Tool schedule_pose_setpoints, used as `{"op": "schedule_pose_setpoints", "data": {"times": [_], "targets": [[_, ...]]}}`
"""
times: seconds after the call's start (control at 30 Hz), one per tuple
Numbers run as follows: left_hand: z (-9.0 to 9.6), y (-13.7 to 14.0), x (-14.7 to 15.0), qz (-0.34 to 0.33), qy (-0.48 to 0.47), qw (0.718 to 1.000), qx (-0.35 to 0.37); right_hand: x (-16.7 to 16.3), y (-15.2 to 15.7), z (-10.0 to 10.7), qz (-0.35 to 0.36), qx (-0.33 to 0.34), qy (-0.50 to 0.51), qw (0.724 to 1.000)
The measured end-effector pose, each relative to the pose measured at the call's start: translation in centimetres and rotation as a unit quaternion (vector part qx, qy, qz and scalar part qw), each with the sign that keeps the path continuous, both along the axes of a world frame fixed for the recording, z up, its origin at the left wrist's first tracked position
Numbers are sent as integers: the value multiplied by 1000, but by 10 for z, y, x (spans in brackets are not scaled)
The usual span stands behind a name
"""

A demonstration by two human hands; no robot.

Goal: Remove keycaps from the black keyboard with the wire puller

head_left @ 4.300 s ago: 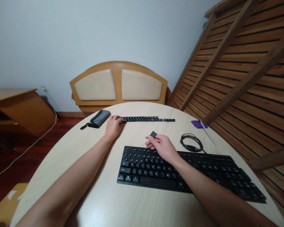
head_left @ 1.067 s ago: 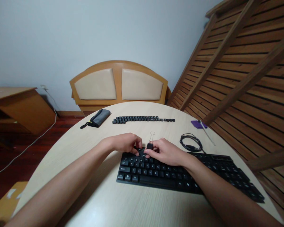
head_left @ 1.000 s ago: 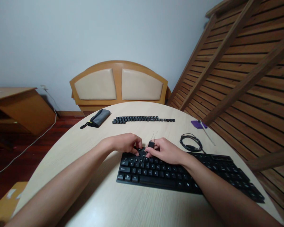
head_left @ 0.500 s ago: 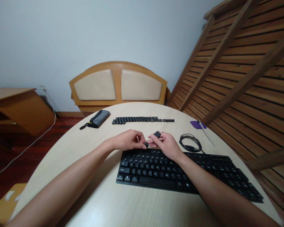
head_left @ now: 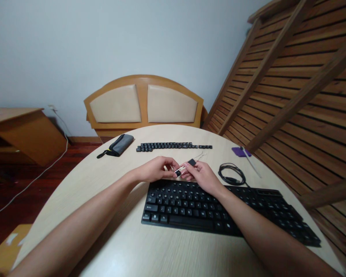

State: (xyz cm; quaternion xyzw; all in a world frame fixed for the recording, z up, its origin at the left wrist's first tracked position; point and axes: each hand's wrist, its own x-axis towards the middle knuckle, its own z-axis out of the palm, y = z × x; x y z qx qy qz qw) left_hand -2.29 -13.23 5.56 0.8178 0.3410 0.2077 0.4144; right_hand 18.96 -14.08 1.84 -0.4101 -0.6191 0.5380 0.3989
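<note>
Pinches a black keycap [head_left: 178,173] in the left hand [head_left: 158,169], near the keyboard [head_left: 206,207], which lies at four o'clock. Clamps a wire tool [head_left: 192,162] in the right hand [head_left: 204,176], at two o'clock from the keycap. Has loose keycaps [head_left: 167,146] at twelve, a coiled cable [head_left: 233,180] at three.

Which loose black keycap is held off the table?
The keycap pinched by the left hand, near the right hand; the other loose keycaps lie in rows beyond the keyboard.

home bedroom, seemingly | padded headboard [head_left: 143,102] | slatted wood frame [head_left: 294,86] | desk [head_left: 42,134]
</note>
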Motion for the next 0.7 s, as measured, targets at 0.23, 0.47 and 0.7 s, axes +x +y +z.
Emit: {"op": "schedule_pose_setpoints", "data": {"times": [0.23,0.47,0.7], "targets": [[-3,-1,3,1,-29,998,50,1,2,-1,-10,-11,13,1000],[3,-4,3,-20,38,990,131,1,1,2,-10,24,6,1000],[-1,-4,1,-60,57,967,242,1,3,-5,-19,-5,-7,1000]]}}
